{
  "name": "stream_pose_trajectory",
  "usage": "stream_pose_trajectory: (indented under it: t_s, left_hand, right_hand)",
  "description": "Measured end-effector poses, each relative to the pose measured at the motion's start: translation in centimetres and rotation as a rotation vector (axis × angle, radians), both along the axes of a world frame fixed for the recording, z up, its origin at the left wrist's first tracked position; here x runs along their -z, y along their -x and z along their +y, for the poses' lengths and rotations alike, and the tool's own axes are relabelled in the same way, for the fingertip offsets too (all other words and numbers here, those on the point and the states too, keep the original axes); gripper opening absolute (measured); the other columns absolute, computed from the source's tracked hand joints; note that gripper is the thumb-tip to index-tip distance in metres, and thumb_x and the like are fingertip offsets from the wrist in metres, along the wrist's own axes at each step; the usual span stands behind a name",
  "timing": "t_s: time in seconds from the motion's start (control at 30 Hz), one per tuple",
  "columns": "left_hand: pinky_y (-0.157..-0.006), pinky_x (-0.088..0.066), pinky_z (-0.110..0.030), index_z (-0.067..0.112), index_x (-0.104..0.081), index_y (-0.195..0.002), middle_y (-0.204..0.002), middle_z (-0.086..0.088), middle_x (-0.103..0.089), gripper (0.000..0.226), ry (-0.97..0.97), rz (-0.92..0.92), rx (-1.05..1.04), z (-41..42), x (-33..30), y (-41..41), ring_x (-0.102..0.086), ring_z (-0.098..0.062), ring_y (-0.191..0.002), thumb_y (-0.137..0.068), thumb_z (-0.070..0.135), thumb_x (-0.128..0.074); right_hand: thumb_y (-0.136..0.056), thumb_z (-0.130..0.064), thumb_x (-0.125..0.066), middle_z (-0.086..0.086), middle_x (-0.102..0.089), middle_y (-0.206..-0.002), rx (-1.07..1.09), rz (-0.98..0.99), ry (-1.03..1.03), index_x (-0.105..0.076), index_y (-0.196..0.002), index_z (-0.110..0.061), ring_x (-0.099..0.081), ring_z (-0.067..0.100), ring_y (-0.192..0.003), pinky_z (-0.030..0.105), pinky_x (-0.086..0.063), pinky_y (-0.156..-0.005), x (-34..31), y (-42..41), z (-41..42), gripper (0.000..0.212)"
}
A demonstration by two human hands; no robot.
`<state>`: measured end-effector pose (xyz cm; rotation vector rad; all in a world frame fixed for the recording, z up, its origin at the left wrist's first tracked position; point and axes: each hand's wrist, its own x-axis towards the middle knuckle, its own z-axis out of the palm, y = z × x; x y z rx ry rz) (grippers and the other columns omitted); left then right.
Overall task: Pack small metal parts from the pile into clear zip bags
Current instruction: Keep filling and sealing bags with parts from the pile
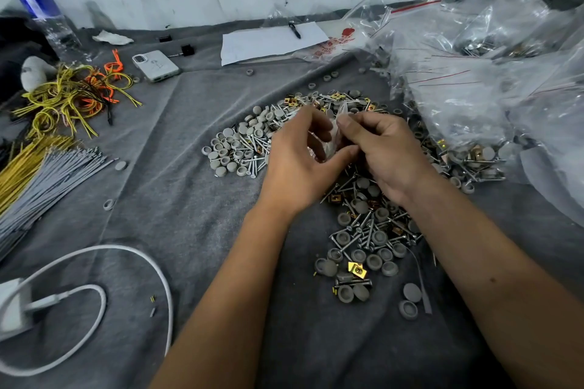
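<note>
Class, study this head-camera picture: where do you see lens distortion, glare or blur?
Head view: wide-angle bending curves the wall line and stretches the forearms at the bottom edge; glare whitens the heap of clear zip bags; the water bottle and charger cable at the edges look soft, while the left hand, right hand and pile of screws and caps stay sharp.

A matt grey cloth covers the worktop. The pile mixes shiny metal screws, dull grey plastic caps and glossy brass-coloured clips. At two o'clock lie glossy, crinkled clear plastic zip bags; at twelve, matt white paper.
</note>
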<state>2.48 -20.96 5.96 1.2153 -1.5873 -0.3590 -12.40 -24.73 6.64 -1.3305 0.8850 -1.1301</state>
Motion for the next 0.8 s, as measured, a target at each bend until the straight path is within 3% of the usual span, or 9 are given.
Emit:
stream_pose_trajectory:
  t_s: [0.13, 0.3, 0.4, 0.53, 0.6, 0.67, 0.73, 0.8]
  left_hand:
    - [-0.065, -0.059, -0.049, 0.010, -0.062, -0.091, -0.080, -0.003, -0.070, 0.024, -0.117, 0.097, 0.028, -0.12, 0.34, 0.27, -0.070, -0.023, -0.068, -0.083, 0.016, -0.084]
    - [-0.059, -0.057, -0.063, -0.002, -0.063, -0.092, -0.072, -0.021, -0.069, 0.026, -0.218, 0.331, 0.118, -0.16, 0.35, 0.21, -0.069, -0.041, -0.059, -0.091, 0.021, -0.076]
    - [-0.060, -0.058, -0.064, -0.002, -0.065, -0.089, -0.068, -0.022, -0.067, 0.025, -0.233, 0.380, 0.133, -0.30, 0.29, 0.15, -0.068, -0.038, -0.058, -0.093, 0.021, -0.074]
    - [-0.061, -0.058, -0.061, 0.004, -0.069, -0.081, -0.067, -0.018, -0.066, 0.017, -0.266, 0.475, 0.167, -0.58, 0.34, -0.12, -0.065, -0.039, -0.057, -0.092, 0.017, -0.068]
    - [-0.058, -0.059, -0.052, 0.005, -0.069, -0.078, -0.067, -0.018, -0.068, 0.014, -0.248, 0.426, 0.113, -0.73, 0.50, -0.20, -0.066, -0.041, -0.057, -0.088, 0.014, -0.066]
    - [-0.053, -0.056, -0.040, 0.011, -0.067, -0.074, -0.062, -0.007, -0.069, 0.010, -0.174, 0.284, 0.025, -0.82, 0.70, -0.27, -0.067, -0.030, -0.055, -0.084, 0.013, -0.067]
    - [-0.051, -0.053, -0.039, 0.016, -0.063, -0.071, -0.061, -0.001, -0.066, 0.013, -0.090, 0.106, -0.057, -0.82, 0.77, -0.30, -0.064, -0.022, -0.056, -0.081, 0.016, -0.071]
    - [-0.049, -0.047, -0.037, 0.017, -0.059, -0.068, -0.059, 0.002, -0.061, 0.019, -0.025, 0.039, -0.114, -0.68, 0.58, -0.39, -0.057, -0.018, -0.054, -0.082, 0.019, -0.072]
  right_hand:
    - [-0.103, -0.027, -0.061, 0.002, -0.069, -0.076, -0.022, 0.002, 0.052, -0.071, -0.077, -0.017, -0.065, 0.015, -0.076, 0.030, -0.056, -0.075, 0.09, -0.26, 0.09, 0.030]
    - [-0.105, -0.026, -0.058, -0.001, -0.066, -0.077, -0.017, 0.030, 0.089, -0.070, -0.080, -0.017, -0.063, 0.015, -0.076, 0.039, -0.054, -0.076, 0.05, -0.28, 0.10, 0.028]
    - [-0.106, -0.023, -0.055, 0.001, -0.065, -0.076, -0.028, 0.061, 0.130, -0.068, -0.082, -0.016, -0.063, 0.016, -0.072, 0.034, -0.055, -0.068, -0.04, -0.17, 0.18, 0.029]
    - [-0.108, -0.018, -0.050, -0.005, -0.067, -0.074, -0.034, 0.097, 0.181, -0.066, -0.087, -0.008, -0.063, 0.004, -0.064, 0.016, -0.049, -0.054, -0.27, -0.03, 0.48, 0.028]
    - [-0.108, -0.019, -0.051, 0.002, -0.068, -0.077, -0.011, 0.158, 0.223, -0.066, -0.090, -0.001, -0.062, 0.004, -0.066, 0.017, -0.049, -0.057, -0.33, -0.11, 0.49, 0.030]
    - [-0.107, -0.021, -0.054, 0.009, -0.065, -0.076, 0.015, 0.212, 0.271, -0.066, -0.089, 0.000, -0.056, 0.010, -0.067, 0.026, -0.046, -0.061, -0.35, -0.12, 0.47, 0.030]
    - [-0.105, -0.020, -0.058, -0.005, -0.058, -0.066, 0.059, 0.261, 0.333, -0.067, -0.083, -0.003, -0.049, 0.005, -0.061, 0.024, -0.041, -0.058, -0.45, -0.03, 0.51, 0.029]
    - [-0.101, -0.016, -0.062, -0.012, -0.055, -0.060, 0.131, 0.355, 0.429, -0.066, -0.075, -0.009, -0.046, 0.002, -0.055, 0.018, -0.038, -0.055, -0.44, 0.11, 0.47, 0.028]
